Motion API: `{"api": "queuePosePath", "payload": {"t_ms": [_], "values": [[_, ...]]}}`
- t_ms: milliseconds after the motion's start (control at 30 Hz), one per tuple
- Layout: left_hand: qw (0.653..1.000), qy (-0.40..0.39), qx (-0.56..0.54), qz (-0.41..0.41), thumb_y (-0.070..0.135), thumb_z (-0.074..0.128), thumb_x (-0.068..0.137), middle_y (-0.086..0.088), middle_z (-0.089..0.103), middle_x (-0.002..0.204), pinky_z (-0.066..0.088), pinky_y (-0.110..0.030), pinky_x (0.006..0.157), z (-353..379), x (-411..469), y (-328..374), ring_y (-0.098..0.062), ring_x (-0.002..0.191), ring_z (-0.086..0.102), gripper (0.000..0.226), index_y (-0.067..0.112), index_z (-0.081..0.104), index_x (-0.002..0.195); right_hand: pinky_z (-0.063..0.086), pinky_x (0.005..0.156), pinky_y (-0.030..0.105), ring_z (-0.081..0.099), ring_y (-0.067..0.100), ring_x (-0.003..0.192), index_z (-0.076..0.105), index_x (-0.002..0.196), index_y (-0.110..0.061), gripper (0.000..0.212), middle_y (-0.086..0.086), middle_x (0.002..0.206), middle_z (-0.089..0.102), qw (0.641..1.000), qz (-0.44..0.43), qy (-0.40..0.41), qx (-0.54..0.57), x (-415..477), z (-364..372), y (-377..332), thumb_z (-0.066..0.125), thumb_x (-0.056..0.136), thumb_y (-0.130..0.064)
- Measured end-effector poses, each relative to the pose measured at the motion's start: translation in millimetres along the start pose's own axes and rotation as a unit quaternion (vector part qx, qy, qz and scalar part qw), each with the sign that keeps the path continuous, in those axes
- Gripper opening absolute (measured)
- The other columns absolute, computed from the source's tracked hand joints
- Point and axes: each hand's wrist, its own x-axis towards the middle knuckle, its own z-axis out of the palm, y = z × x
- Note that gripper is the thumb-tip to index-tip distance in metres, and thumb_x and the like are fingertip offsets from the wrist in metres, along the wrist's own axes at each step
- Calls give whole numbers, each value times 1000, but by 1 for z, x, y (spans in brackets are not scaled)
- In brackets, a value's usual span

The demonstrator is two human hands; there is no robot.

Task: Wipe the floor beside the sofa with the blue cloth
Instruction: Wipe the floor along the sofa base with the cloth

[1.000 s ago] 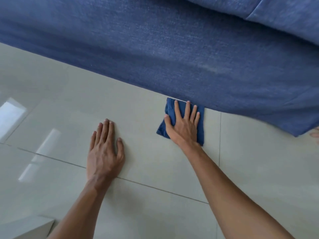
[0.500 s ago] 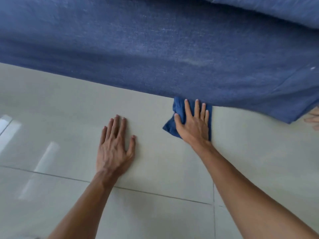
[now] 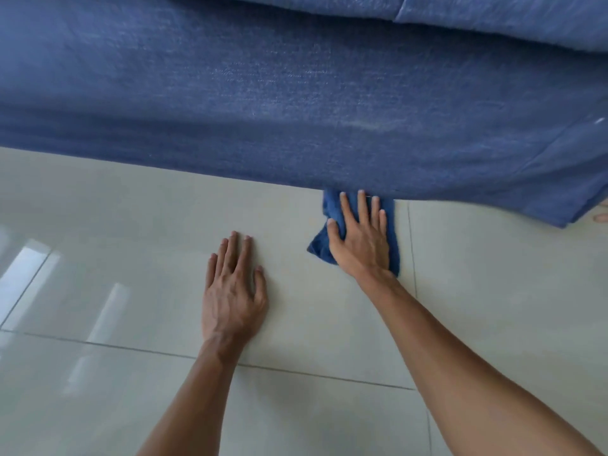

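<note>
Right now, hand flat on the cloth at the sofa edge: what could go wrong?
1. The blue cloth is bunched under the right hand; it may wipe unevenly.
2. The cloth meets the sofa fabric and could catch on it.
3. The left hand braces on glossy floor; it might slip.

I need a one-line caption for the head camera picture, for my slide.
Right hand presses the blue cloth flat on the tiled floor at the sofa edge; left hand rests flat beside it.

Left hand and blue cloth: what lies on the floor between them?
Nothing: the head view shows bare glossy tile between the left hand and the crumpled blue cloth.
</note>
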Motion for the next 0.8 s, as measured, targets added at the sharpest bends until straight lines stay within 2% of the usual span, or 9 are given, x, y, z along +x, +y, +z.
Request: {"api": "queuePosePath", "payload": {"t_ms": [67, 133, 200, 300, 400, 467, 533, 633, 800], "values": [[1000, 3, 2, 4, 36, 28, 96, -3, 20, 163, 9, -36, 124, -1, 1, -1, -18, 152, 14, 61, 19, 26, 154, 9, 128, 45, 11, 28, 157, 26, 159, -30, 66, 5, 170, 15, 991, -134, -17, -13, -28, 8, -19, 24, 98, -55], [1000, -1, 3, 4, 35, 27, 97, -3, 18, 163, 9, -36, 124, 1, 1, -3, -18, 152, 14, 60, 19, 25, 155, 4, 128, 41, 1, 20, 158, 17, 160, -34, 64, -1, 171, 6, 980, -192, -45, -26, -68, -1, 3, 25, 101, -57], [1000, 3, 5, 4, 34, 29, 96, -3, 20, 163, 9, -36, 124, 2, 0, -3, -19, 152, 16, 60, 18, 28, 154, 0, 128, 38, -6, 17, 158, 8, 161, -37, 66, -5, 171, -2, 982, -174, -63, -43, -96, -15, 45, 20, 101, -61], [1000, 10, 2, 0, 31, 32, 96, -4, 22, 163, 8, -35, 124, 3, 1, -4, -19, 152, 17, 59, 18, 30, 153, 8, 128, 44, 9, 26, 157, 18, 160, -33, 70, 3, 171, 10, 996, -56, -10, -61, -72, -22, 89, 19, 98, -63], [1000, 9, 6, 3, 30, 34, 96, -4, 21, 163, 7, -34, 124, 5, 1, -3, -19, 152, 16, 59, 18, 29, 153, 12, 125, 54, 13, 36, 155, 23, 160, -27, 71, 11, 169, 17, 999, 38, 8, -32, -20, -12, 55, 18, 95, -57], [1000, 4, 5, 3, 30, 35, 96, -4, 20, 163, 7, -34, 124, 3, 1, -3, -19, 152, 15, 59, 18, 28, 154, 9, 126, 53, 9, 35, 156, 19, 161, -28, 68, 10, 170, 13, 1000, 16, 1, -22, -21, -1, 15, 22, 98, -55], [1000, 3, 5, 4, 30, 35, 97, -4, 19, 163, 6, -34, 124, 2, 2, -3, -19, 152, 14, 59, 18, 27, 154, 6, 128, 48, 4, 30, 158, 16, 161, -31, 65, 6, 171, 8, 996, -85, -8, -26, -62, 3, -2, 24, 101, -56], [1000, 5, 0, 6, 31, 34, 96, -4, 20, 163, 6, -34, 124, 2, 2, -4, -19, 152, 15, 60, 18, 27, 154, -1, 128, 40, -11, 17, 157, 3, 161, -37, 66, -4, 171, -8, 980, -176, -83, -30, -146, -14, 32, 23, 102, -61], [1000, 10, 0, 3, 32, 33, 94, -4, 22, 163, 9, -35, 124, 3, 1, -3, -19, 152, 16, 61, 17, 30, 153, 12, 127, 50, 8, 28, 157, 15, 161, -32, 71, 4, 171, 9, 998, -19, -13, -62, -92, -25, 95, 17, 97, -64]]}}
